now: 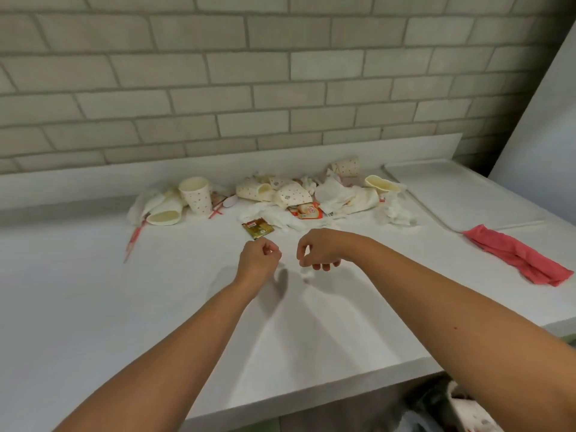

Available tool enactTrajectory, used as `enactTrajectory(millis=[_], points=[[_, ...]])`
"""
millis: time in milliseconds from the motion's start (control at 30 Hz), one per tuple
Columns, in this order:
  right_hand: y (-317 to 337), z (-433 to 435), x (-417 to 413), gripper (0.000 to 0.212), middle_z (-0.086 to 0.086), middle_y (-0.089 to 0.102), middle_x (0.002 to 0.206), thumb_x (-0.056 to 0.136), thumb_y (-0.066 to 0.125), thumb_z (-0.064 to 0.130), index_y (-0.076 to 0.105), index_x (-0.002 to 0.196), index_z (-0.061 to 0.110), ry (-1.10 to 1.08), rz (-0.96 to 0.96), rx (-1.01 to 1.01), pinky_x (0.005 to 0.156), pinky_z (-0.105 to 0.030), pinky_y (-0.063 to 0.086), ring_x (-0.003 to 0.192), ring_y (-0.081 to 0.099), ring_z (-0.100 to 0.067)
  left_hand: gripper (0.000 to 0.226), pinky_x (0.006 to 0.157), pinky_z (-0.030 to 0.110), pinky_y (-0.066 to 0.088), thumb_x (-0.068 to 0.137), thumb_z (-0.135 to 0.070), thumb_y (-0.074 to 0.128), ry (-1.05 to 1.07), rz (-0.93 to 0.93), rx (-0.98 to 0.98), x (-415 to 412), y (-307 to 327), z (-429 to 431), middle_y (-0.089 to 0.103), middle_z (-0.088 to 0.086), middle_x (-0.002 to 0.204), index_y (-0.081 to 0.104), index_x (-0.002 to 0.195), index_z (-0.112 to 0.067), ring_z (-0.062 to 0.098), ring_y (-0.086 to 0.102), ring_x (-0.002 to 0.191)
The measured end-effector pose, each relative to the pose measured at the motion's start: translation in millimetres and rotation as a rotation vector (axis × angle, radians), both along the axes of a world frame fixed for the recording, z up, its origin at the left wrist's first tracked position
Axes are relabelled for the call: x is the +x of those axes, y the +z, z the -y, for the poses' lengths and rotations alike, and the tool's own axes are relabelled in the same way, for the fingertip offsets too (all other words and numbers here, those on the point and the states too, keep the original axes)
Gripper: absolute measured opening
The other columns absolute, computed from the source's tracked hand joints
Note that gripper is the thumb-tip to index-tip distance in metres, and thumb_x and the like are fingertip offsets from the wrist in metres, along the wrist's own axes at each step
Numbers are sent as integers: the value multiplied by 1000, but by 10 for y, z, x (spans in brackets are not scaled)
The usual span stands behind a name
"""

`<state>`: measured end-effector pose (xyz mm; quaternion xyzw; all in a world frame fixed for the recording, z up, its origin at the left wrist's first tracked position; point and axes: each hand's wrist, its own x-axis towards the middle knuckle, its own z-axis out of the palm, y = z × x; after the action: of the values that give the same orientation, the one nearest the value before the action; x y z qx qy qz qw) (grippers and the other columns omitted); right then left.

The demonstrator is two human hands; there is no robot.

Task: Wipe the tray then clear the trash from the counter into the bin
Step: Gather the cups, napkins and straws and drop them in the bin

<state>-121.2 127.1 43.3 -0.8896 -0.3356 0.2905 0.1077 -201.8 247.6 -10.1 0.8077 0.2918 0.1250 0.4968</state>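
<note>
A heap of trash lies at the back of the white counter (93,291): dotted paper cups (197,194), crumpled napkins (336,194), a creamer pod (307,210), a brown sachet (257,228) and red stirrers (134,238). The white tray (467,198) lies flat at the back right. A pink cloth (517,257) is bunched just in front of it. My left hand (258,257) hovers over the counter with its fingers curled, and I see nothing in it. My right hand (318,251), close beside it, pinches a small white paper scrap (303,263).
A brick wall runs behind the counter, and a white panel rises at the far right. Below the counter's front edge at the lower right, part of a bin (467,410) with a dark liner shows.
</note>
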Motion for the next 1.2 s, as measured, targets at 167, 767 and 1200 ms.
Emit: enactTrajectory(millis=[167, 767, 1200], points=[[-34, -670, -37, 24, 3, 57, 72, 93, 55, 23, 60, 113, 12, 65, -11, -16, 52, -19, 41, 57, 52, -10, 8, 72, 23, 39, 88, -7, 53, 79, 2, 35, -133, -7, -758, 60, 10, 106, 60, 91, -9, 17, 53, 87], [-177, -2099, -10, 15, 4, 56, 71, 92, 55, 25, 59, 103, 16, 137, 8, -53, 52, -17, 41, 56, 53, -8, 20, 98, 35, 39, 92, -12, 50, 308, -81, 341, -108, -60, -2939, 41, 16, 129, 63, 107, -11, 34, 43, 120], [-318, -2635, 115, 20, -2, 59, 112, 92, 53, 18, 64, 108, 14, 266, 224, 94, 71, -26, 37, 87, 49, -15, 65, 105, 46, 34, 89, -38, 56, 218, -240, 373, 329, -174, -3393, 32, 13, 145, 26, 145, -24, 36, 34, 131]])
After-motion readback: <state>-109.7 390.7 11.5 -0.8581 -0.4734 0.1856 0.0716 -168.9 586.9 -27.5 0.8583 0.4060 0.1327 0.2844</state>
